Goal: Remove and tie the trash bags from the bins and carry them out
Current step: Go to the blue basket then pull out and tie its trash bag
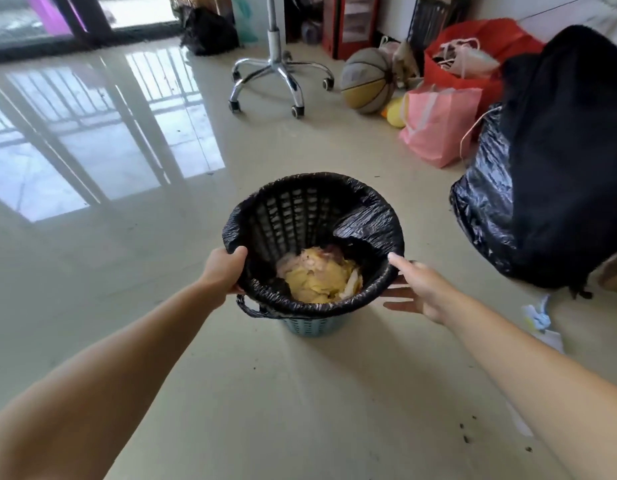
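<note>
Gripping bag rim [265,299] w/ left hand [224,270], right hand [416,289] open, touching opposite rim

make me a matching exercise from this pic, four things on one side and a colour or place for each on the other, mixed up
Things:
1. left hand
2. right hand
3. basketball
4. pink bag

Descriptions:
A. on the floor just right of the basketball, in front of the red bag
B. fingers spread beside the bin's right rim
C. gripping the black trash bag at the bin's left rim
D. grey and tan, beside the chair base

Pairs: 1-C, 2-B, 3-D, 4-A
</note>
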`<state>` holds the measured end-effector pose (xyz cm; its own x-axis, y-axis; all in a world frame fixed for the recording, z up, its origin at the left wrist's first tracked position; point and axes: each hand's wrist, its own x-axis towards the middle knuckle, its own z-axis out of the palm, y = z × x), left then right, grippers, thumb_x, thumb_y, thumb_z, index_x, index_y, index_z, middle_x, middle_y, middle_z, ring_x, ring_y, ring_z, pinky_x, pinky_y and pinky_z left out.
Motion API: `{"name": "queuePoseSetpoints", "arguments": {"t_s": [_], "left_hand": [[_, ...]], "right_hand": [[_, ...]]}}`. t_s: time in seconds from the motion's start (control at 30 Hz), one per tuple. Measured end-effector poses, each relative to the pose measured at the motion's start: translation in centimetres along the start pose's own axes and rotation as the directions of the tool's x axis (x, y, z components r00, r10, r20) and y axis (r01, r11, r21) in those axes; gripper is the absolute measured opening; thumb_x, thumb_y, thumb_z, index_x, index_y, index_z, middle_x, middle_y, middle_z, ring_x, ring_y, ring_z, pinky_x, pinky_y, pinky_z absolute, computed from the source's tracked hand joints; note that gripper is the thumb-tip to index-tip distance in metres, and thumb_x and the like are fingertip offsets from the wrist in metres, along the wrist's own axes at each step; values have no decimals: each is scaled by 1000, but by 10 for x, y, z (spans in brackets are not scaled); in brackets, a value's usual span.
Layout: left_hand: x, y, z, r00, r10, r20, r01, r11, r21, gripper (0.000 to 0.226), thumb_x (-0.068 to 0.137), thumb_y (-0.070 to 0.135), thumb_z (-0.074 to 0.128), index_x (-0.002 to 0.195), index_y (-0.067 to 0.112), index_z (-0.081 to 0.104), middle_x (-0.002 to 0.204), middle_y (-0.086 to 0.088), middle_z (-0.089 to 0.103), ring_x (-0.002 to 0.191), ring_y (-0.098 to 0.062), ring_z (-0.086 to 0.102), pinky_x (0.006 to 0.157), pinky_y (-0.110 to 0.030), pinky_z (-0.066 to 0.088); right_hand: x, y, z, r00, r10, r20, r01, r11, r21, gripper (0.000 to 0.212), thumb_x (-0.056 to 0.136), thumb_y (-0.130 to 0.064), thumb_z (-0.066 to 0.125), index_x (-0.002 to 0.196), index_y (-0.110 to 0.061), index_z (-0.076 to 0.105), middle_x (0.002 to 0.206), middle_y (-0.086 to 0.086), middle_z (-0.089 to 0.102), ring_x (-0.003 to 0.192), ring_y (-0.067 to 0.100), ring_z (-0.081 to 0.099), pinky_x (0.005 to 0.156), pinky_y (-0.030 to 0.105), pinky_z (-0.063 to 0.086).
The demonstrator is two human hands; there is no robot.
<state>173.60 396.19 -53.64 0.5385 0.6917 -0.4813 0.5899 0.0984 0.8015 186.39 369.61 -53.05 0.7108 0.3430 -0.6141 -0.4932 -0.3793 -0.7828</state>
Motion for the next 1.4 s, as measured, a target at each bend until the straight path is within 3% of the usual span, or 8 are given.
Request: {"name": "queuePoseSetpoints", "arguments": {"t_s": [0.1, 0.23, 0.4, 0.57, 0.77, 1.0, 1.2, 1.4], "left_hand": [[2, -16, -30, 1000, 15, -17, -16, 1000, -11, 20, 96, 24, 43, 100, 12, 59, 75, -1, 61, 63, -14, 59, 42, -19, 52], [8, -26, -51, 998, -48, 29, 54, 959, -277, 49, 98, 55, 28, 98, 16, 59, 92, -6, 64, 87, -20, 58, 76, -33, 48], [-5, -50, -42, 909, -386, 154, 400, 914, -69, 44, 98, 36, 42, 132, 9, 38, 117, -23, 53, 107, -36, 55, 90, -48, 45], [-9, -41, -23, 879, -385, 281, 465, 823, -326, 55, 90, 5, 44, 141, 2, 22, 95, -27, 57, 78, -35, 63, 57, -47, 59], [-22, -57, -17, 827, -420, 375, 527, 810, -256, 28, 93, 15, 45, 110, -8, 45, 103, -32, 56, 83, -41, 63, 59, -48, 58], [-20, -52, -19, 879, -367, 304, 471, 765, -439, 5, 92, -3, 45, 93, -6, 49, 78, -18, 58, 38, -21, 62, 38, -35, 55], [-30, -54, -20, 851, -387, 356, 520, 719, -461, 23, 97, 13, 44, 99, -10, 48, 85, -18, 56, 68, -24, 62, 46, -45, 58], [-37, -53, -12, 854, -359, 377, 504, 750, -428, 18, 93, 2, 45, 78, -2, 53, 66, -11, 53, 54, -19, 58, 58, -44, 58]], "right_hand": [[4, 10, 19, 992, 14, 127, -28, 994, 107, 32, 94, -42, 49, 93, -13, 61, 84, 8, 67, 76, 23, 66, 68, 35, 55], [10, 25, 25, 988, 63, 141, -110, 928, 357, 46, 90, -54, 50, 98, -10, 60, 88, 10, 66, 80, 24, 65, 76, 37, 55], [11, 19, 26, 980, 90, 180, -174, 828, 533, 38, 93, -47, 48, 90, -11, 60, 68, 3, 71, 54, 12, 67, 49, 22, 55], [10, 12, 14, 987, 22, 162, -111, 820, 561, 21, 96, -28, 51, 83, -12, 58, 59, 3, 67, 44, 9, 62, 46, 20, 53], [7, 18, 18, 980, 0, 199, -112, 828, 549, 12, 94, -20, 55, 89, -10, 59, 86, 10, 64, 64, 18, 69, 54, 27, 58], [0, 14, 21, 974, -10, 226, -113, 846, 521, 6, 90, -11, 59, 83, -10, 59, 72, 5, 68, 67, 16, 63, 51, 24, 57], [-5, 18, 29, 942, 108, 318, -270, 807, 525, 38, 92, -43, 52, 79, -7, 56, 68, 5, 56, 61, 13, 45, 50, 25, 56], [-12, 17, 42, 980, 63, 190, -166, 789, 592, 37, 98, -39, 43, 82, -9, 56, 71, 4, 57, 60, 14, 49, 44, 21, 53]]}}
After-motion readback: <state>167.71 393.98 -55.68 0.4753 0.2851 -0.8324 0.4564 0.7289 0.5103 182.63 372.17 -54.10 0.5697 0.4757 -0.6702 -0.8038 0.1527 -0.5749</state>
